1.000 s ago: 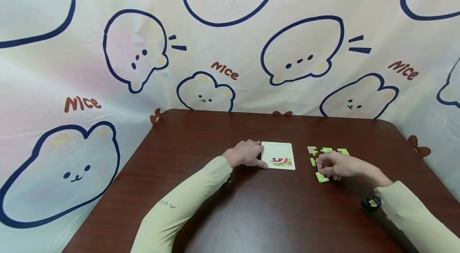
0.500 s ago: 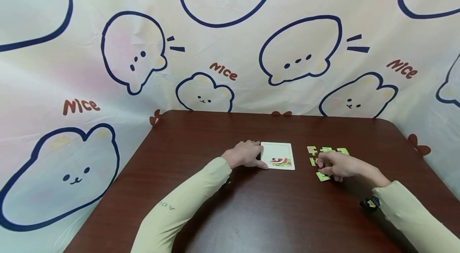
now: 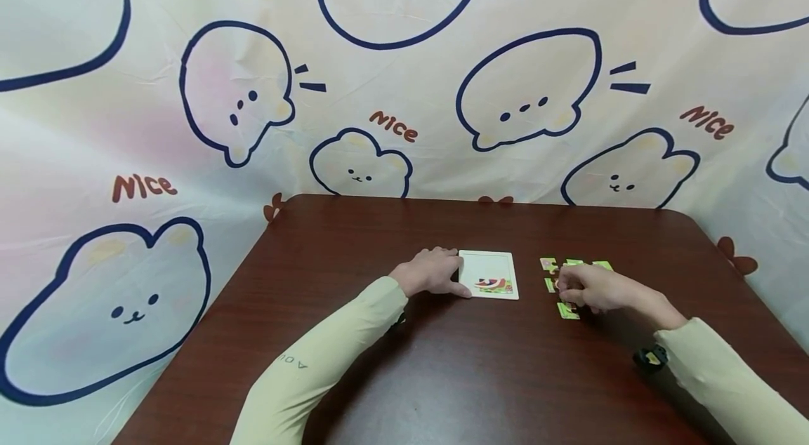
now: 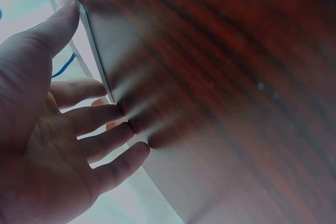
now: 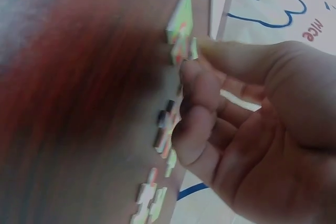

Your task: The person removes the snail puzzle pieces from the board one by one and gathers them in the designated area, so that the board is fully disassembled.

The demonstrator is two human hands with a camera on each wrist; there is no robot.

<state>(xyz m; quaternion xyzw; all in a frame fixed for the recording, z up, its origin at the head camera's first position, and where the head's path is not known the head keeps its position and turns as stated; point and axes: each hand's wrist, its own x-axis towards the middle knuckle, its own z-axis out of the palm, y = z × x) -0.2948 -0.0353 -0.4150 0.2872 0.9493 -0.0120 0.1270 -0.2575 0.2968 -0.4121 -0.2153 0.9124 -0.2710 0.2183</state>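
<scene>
My left hand (image 3: 432, 271) lies at the left side of a white puzzle board (image 3: 487, 266), which has a small patch of coloured pieces in its lower right corner. In the left wrist view the fingers (image 4: 100, 119) are spread and nearly straight, and the thumb touches the board's edge. To the right of the board, my right hand (image 3: 590, 288) pinches a small green puzzle piece (image 5: 193, 49) between thumb and curled index finger. Just in front of it on the table lies a green piece (image 3: 568, 311); whether the two touch is hard to tell.
Several loose puzzle pieces (image 3: 548, 264) lie in loose rows around the right hand, some partly hidden by it. The brown table (image 3: 404, 375) meets a printed cloth (image 3: 436, 94) at its back and sides.
The green piece in front of the right hand has turned slightly and shifted a little to the right. The left hand and the board stay in place.
</scene>
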